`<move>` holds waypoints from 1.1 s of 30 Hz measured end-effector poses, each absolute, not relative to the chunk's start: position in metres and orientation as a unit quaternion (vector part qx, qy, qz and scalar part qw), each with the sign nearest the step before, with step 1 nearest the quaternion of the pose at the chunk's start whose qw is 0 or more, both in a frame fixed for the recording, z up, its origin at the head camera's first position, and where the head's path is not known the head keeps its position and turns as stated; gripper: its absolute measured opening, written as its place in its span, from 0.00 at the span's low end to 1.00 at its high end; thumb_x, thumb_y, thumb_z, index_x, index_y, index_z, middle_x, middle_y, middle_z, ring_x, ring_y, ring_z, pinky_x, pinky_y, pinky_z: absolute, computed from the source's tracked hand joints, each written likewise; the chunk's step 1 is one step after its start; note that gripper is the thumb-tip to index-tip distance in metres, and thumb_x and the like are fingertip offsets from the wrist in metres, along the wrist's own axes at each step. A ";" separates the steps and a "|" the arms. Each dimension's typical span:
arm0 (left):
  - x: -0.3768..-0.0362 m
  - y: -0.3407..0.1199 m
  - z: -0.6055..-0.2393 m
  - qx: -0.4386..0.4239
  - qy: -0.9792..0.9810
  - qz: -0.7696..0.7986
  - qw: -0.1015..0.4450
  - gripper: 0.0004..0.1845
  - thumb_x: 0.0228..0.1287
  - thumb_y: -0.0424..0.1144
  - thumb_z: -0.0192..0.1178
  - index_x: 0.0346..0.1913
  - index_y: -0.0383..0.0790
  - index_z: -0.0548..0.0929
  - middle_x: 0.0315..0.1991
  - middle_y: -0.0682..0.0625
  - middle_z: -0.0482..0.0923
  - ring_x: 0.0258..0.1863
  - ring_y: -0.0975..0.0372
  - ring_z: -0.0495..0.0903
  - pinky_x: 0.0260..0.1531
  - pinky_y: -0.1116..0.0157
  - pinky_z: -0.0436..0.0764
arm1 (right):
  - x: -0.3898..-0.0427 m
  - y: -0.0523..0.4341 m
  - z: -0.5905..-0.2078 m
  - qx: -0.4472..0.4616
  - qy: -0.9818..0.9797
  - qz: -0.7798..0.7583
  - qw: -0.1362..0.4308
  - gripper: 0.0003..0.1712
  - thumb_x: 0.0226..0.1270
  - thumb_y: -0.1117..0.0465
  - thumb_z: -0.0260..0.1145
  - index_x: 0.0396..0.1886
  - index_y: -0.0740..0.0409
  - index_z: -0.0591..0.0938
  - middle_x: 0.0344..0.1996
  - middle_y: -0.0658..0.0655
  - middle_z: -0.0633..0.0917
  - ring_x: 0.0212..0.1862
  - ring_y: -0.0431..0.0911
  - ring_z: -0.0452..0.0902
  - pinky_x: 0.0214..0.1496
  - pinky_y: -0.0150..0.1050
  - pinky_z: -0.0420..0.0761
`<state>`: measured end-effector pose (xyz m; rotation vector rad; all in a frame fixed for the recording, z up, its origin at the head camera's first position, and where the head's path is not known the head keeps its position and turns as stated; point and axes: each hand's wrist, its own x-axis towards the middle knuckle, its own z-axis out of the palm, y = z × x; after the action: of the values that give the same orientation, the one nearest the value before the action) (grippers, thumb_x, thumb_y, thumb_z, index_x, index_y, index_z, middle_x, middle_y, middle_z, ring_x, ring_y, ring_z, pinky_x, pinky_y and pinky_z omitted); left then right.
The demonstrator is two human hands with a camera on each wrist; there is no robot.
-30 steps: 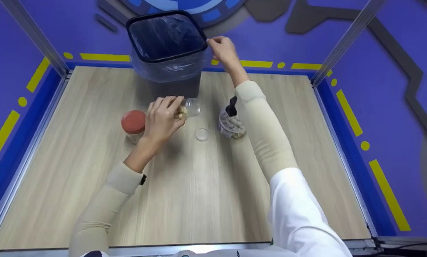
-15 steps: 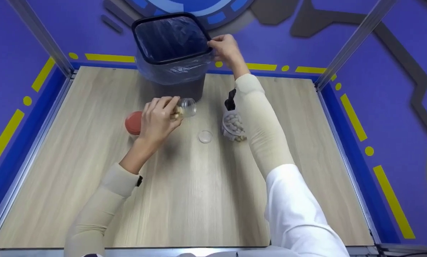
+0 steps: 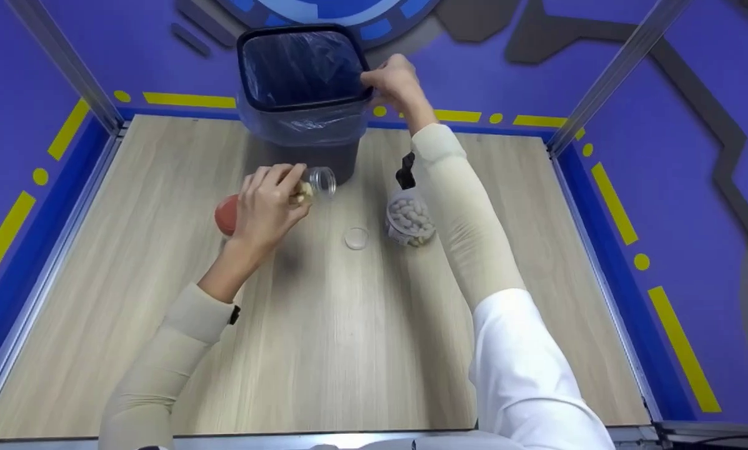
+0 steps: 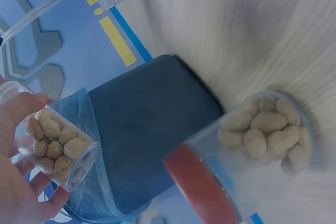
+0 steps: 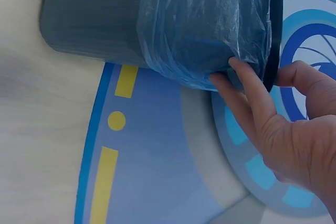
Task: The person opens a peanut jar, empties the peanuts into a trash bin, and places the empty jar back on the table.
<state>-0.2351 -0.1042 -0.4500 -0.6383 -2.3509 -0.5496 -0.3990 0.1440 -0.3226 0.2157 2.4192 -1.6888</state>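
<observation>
My left hand (image 3: 264, 203) grips a clear plastic jar (image 3: 320, 181) on its side above the table, its mouth pointing right. Tan, shelled-nut-like pieces fill part of it, seen clearly as the jar (image 4: 60, 145) in the left wrist view. At the back, my right hand (image 3: 397, 84) pinches the right rim of a dark trash bin (image 3: 324, 156). In the right wrist view, the thumb is at the black rim and other fingers press the clear bag liner (image 5: 199, 30) outside. A round clear lid (image 3: 356, 238) lies flat on the table.
A red-lidded jar (image 3: 226, 215) of similar nuts stands partly behind the left hand. Right of the clear lid is a labelled tub (image 3: 411, 219) of pale nuts, partly covered by the right sleeve. Purple walls enclose the wooden table (image 3: 349, 350).
My left hand has shifted slightly left with the jar, uncovering less of the red-lidded jar. My right hand has closed in on the bin's rim.
</observation>
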 end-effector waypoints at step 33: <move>-0.302 -0.118 -0.326 -0.212 -0.907 -0.182 0.315 0.28 0.57 0.42 0.75 0.61 0.41 0.81 0.54 0.40 0.82 0.50 0.43 0.79 0.43 0.45 0.76 | -0.388 0.166 -0.341 0.119 0.702 -0.692 0.120 0.18 0.69 0.67 0.68 0.56 0.69 0.83 0.55 0.60 0.81 0.39 0.44 0.82 0.53 0.42 0.85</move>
<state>-0.3019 -0.1184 -0.3260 -0.5579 -2.3906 -0.4800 -0.3882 0.1664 -0.3413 0.3489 2.0502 -2.0227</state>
